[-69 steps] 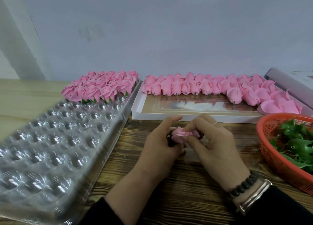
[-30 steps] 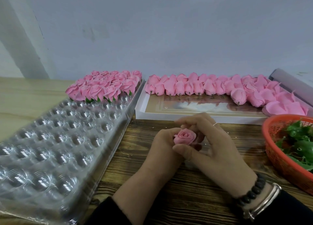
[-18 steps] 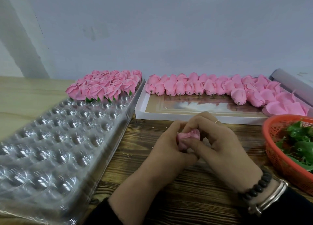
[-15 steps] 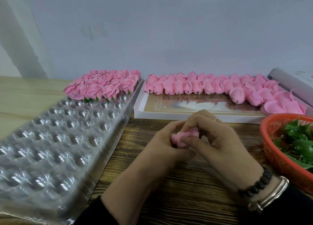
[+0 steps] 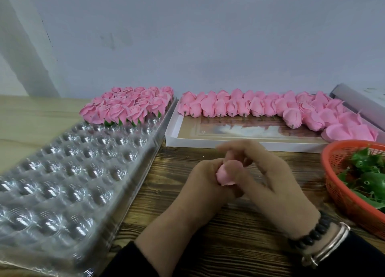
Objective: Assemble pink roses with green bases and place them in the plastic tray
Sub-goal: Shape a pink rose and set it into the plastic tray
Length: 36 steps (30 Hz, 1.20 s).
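Rose point(image 5: 228, 173) turned since before, bloom pointing left, both hands point(image 5: 239, 178) gripping it

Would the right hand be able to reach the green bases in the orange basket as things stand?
Probably yes: the orange basket lies open just beside the right hand, but it must first release the pink rose.

Looks to me like a small craft-assembly workbench: wooden table point(image 5: 239, 231) against a bare wall point(image 5: 208, 37), bulk pink roses point(image 5: 250, 105) in a box, blister tray point(image 5: 62, 172), basket of green bases point(image 5: 366, 172).
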Available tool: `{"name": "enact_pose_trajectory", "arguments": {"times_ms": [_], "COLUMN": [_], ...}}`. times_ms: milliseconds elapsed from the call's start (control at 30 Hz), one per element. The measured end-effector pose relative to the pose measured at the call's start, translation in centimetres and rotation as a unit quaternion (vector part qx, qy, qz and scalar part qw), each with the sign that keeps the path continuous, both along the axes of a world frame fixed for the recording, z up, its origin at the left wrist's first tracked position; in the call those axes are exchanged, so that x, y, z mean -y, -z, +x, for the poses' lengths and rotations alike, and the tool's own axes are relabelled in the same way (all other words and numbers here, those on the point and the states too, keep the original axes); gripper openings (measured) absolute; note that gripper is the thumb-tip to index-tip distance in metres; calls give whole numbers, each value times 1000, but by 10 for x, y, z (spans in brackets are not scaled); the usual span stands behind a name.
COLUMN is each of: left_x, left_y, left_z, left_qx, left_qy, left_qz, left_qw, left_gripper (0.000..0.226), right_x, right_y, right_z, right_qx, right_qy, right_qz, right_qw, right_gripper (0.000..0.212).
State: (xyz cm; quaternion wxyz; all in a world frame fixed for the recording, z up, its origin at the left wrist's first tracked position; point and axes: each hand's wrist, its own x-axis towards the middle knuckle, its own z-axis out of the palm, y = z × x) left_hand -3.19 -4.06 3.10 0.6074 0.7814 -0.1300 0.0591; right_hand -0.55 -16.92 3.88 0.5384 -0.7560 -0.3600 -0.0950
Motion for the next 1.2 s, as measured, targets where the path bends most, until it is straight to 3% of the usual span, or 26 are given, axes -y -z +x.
{"name": "enact_pose_trajectory", "arguments": {"times_ms": [100,167,333,533,667,867,1033,1100,1200], "left_x": [6,9,13,14,11,8,6,11,16], "left_y": [3,5,9,4,5,6,8,6,6], "left_z": [1,1,4,1,1,3,3,3,0], "left_qx": [9,8,64,72,63,63,79,92,87], "left_qy": [2,1,-32,-14,-19,-38,-84,-99,-84], "left_qz": [-6,-3,81,14,-26,-32,66,122,130], "left_qw": [1000,1000,994,997,998,997,991,983,984], "left_gripper": [24,24,14,21,29,8,28,17,23], "right_x": [-4,-9,-21,-15,-10,-1,-10,-16,-16], "right_y": [0,0,4,4,8,10,5,5,4], "right_z": [0,-1,-5,-3,3,10,1,-2,-2], "right_qx": [-55,-65,-27,-76,-119,-156,-81,-26,20], "right_qy": [40,49,72,38,-4,-40,13,32,31], "right_qz": [123,140,28,-26,-63,-58,64,12,-58], "right_qw": [990,987,997,996,991,985,995,999,998], "right_gripper": [24,27,31,37,52,74,35,30,32]}}
